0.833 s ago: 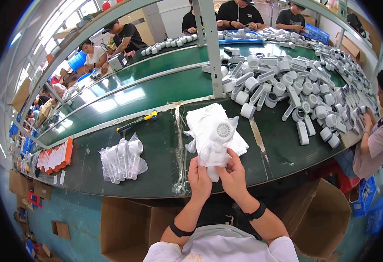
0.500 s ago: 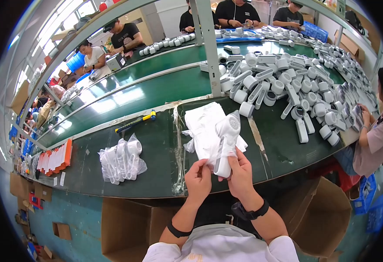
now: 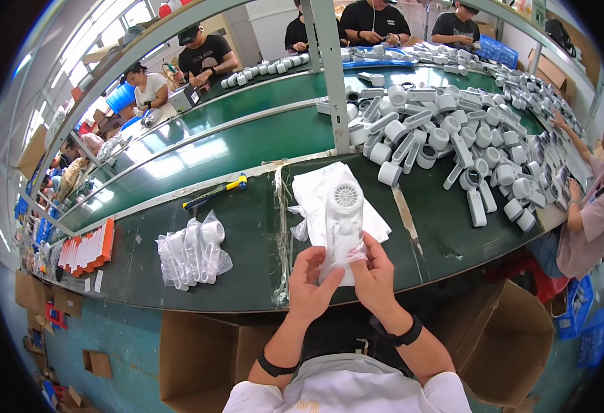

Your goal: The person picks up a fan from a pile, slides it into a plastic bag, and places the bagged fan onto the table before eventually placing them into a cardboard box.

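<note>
A white handheld device with a round slotted grille [image 3: 347, 197] stands tilted between my hands, its handle toward me, wrapped in a thin clear plastic bag. My left hand [image 3: 310, 286] grips the lower left side of the handle, thumb on top. On the lower right side, my right hand [image 3: 376, 279] has its fingers closed on the bag and handle. Beneath the device lies a stack of flat white plastic bags [image 3: 309, 189] on the dark green table. Left of it, several similar devices in clear bags [image 3: 190, 251] lie side by side.
A large heap of unbagged white devices [image 3: 446, 131] covers the table's right. A yellow-and-black tool [image 3: 219, 191] and orange-white boxes [image 3: 87, 249] lie left. A metal post [image 3: 334, 89] rises ahead. Open cartons [image 3: 502, 344] stand below the edge. A co-worker [image 3: 591, 206] sits at right; others work beyond.
The bagged device has turned so its grille faces up toward me, and it has shifted slightly left. My left hand now grips the handle's side. The co-worker at right reaches farther out.
</note>
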Available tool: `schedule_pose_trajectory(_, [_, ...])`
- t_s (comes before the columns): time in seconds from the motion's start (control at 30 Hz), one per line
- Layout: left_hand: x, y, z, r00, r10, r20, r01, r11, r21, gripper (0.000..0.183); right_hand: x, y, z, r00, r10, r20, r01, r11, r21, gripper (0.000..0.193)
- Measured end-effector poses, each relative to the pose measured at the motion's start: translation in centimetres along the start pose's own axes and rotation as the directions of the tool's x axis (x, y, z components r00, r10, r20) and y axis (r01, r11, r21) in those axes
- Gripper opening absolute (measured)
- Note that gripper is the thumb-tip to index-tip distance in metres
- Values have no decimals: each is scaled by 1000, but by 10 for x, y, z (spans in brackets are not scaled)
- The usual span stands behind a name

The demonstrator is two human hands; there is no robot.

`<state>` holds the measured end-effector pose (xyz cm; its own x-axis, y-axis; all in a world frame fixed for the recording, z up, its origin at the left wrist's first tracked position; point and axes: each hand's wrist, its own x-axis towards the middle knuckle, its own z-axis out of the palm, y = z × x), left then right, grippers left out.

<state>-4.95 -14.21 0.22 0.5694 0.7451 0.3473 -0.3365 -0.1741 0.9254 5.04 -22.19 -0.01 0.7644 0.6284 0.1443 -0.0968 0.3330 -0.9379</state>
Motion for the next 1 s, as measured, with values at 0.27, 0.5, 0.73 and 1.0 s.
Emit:
schedule_pose_trajectory(0.27, [-1,4,-13,883,465,60,-428,746,510,3,1,-4,0,986,-161,-35,145,947,-286,45])
schedule_pose_trajectory(0.5, [3,4,-13,946,309,-95,-314,949,-33,37,1,-3,1,961,-271,57,274,898,-344,42])
schedule_pose_trajectory(0.73, [-10,-2,-19,791,-547,274,603,623,-498,32,-18,-6,10,862,-456,220,496,674,-547,42])
schedule_pose_trajectory(1.0, [-13,33,-65,876,-471,-105,423,854,-304,28,-18,-8,8,721,-585,371,687,536,-491,16])
